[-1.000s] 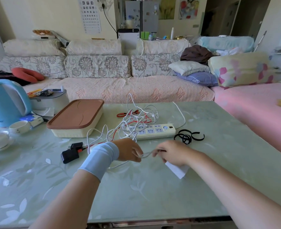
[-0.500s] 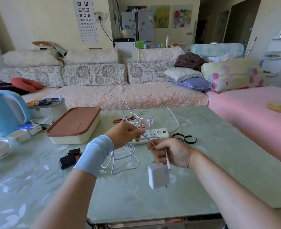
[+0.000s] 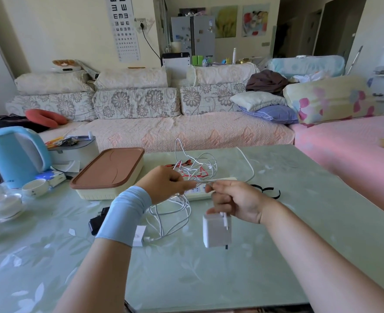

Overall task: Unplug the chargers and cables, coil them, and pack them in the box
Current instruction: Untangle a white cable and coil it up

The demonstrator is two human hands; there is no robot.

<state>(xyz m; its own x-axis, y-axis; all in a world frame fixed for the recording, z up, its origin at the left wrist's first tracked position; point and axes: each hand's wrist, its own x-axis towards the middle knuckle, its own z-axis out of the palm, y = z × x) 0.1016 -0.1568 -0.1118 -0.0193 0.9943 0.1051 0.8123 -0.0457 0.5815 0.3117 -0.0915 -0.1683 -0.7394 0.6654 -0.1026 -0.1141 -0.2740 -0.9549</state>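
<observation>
My right hand (image 3: 238, 201) holds a white cable above the table, and a white charger block (image 3: 216, 230) hangs below its palm. My left hand (image 3: 164, 186), with a pale blue wrist sleeve, pinches the same white cable (image 3: 170, 213), whose loops lie on the table under it. Behind the hands lies a white power strip (image 3: 197, 190), partly hidden, with a tangle of white and red cables (image 3: 195, 168) on it. The cream box with a closed brown lid (image 3: 108, 170) stands to the left. A black charger (image 3: 96, 223) lies by my left wrist.
Black straps (image 3: 268, 192) lie right of the power strip. A blue kettle (image 3: 14, 154), a cup (image 3: 35, 187) and glass dishes (image 3: 1, 204) crowd the table's left end. A sofa (image 3: 164, 129) runs behind the table and a pink bed (image 3: 356, 154) stands to the right.
Both hands rose from the table with the cable; the white charger block came up off the table and now hangs under my right hand. My left hand slid left along the cable.
</observation>
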